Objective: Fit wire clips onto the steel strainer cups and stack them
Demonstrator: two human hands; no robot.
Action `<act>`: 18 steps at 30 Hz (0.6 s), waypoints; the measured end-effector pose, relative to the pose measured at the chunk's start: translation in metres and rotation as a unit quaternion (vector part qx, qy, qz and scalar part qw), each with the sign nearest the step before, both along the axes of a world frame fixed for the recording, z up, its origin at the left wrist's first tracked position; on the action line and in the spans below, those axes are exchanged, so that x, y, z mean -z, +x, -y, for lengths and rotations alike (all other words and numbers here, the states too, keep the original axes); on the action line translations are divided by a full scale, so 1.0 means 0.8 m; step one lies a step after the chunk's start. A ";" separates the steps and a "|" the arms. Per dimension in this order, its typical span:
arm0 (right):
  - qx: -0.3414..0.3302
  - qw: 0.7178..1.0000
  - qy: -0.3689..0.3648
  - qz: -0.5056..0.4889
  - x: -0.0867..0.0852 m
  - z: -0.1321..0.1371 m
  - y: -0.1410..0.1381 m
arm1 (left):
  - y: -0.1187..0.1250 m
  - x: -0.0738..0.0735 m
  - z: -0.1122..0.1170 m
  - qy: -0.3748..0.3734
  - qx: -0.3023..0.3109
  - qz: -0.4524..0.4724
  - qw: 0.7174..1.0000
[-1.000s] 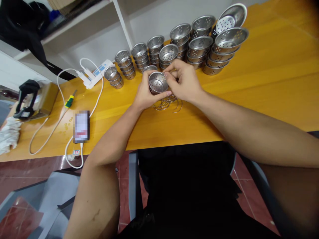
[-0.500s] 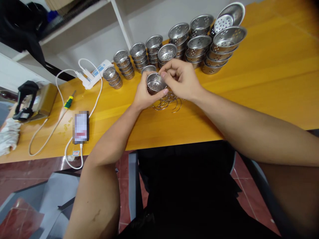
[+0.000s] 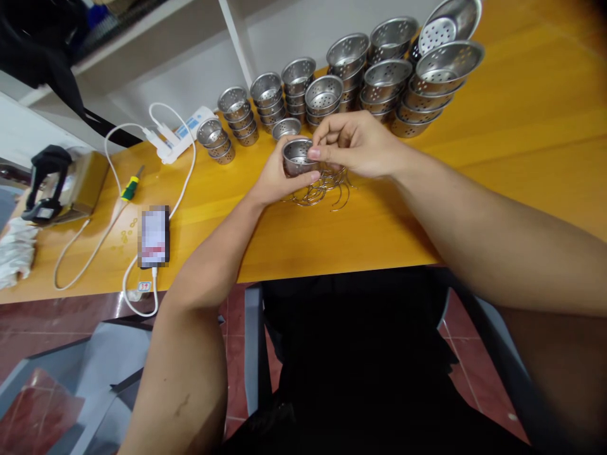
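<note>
A small perforated metal cup (image 3: 298,158) is held above the table by my left hand (image 3: 279,175), thumb along its near side and fingers behind it. At the cup's right rim, my right hand (image 3: 353,144) has thumb and forefinger pinched together. Whether they grip the rim or something thin there, I cannot make out. Under the hands lies a loose heap of thin curved metal wires (image 3: 327,188). Just behind the held cup stands another small perforated cup (image 3: 286,128).
Several stacks of perforated cups (image 3: 272,101) line the back, with larger ones (image 3: 429,95) at the right. On the left are a power strip (image 3: 187,136), a screwdriver (image 3: 130,188), a phone (image 3: 154,237) with a white cable, and a cardboard box (image 3: 90,189) bearing a black device.
My right hand has shifted slightly right and lower along the cup's rim, its thumb now straighter. My left hand still holds the cup, which looks tilted a little differently. The view has moved slightly.
</note>
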State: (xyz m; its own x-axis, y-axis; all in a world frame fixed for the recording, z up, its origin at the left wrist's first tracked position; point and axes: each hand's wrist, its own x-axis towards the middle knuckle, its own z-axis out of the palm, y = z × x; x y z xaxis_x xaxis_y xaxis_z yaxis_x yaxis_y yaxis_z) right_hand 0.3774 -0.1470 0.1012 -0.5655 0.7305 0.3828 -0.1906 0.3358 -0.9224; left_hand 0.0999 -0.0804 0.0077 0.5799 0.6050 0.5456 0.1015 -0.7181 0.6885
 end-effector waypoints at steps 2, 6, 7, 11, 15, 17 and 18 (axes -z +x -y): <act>0.009 1.000 -0.005 0.012 0.002 -0.002 0.001 | 0.002 0.002 0.000 0.015 -0.010 -0.014 1.000; 0.050 0.997 -0.024 0.044 0.003 0.000 0.002 | 0.004 -0.002 0.006 0.025 -0.048 -0.048 0.997; 0.059 0.997 -0.027 0.050 0.002 0.002 0.001 | 0.005 -0.005 0.008 0.027 -0.056 -0.052 0.997; 0.078 0.995 -0.031 0.056 0.000 0.007 -0.002 | 0.008 -0.016 0.020 0.035 -0.071 -0.053 0.995; 0.077 0.995 -0.028 0.058 -0.004 0.010 -0.003 | 0.009 -0.021 0.026 0.046 -0.094 -0.047 0.993; 0.073 0.995 -0.021 0.064 -0.002 0.010 -0.002 | 0.008 -0.019 0.023 0.049 -0.097 -0.047 0.993; 0.076 0.995 -0.015 0.065 -0.001 0.009 -0.002 | 0.007 -0.017 0.021 0.049 -0.095 -0.048 0.993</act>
State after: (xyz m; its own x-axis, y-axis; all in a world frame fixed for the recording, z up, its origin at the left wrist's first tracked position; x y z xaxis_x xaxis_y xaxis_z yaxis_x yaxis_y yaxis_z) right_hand 0.3757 -0.1542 0.1018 -0.4906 0.8213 0.2912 -0.0184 0.3244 -0.9458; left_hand 0.1052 -0.0971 0.0212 0.5122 0.6561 0.5542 0.3044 -0.7421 0.5972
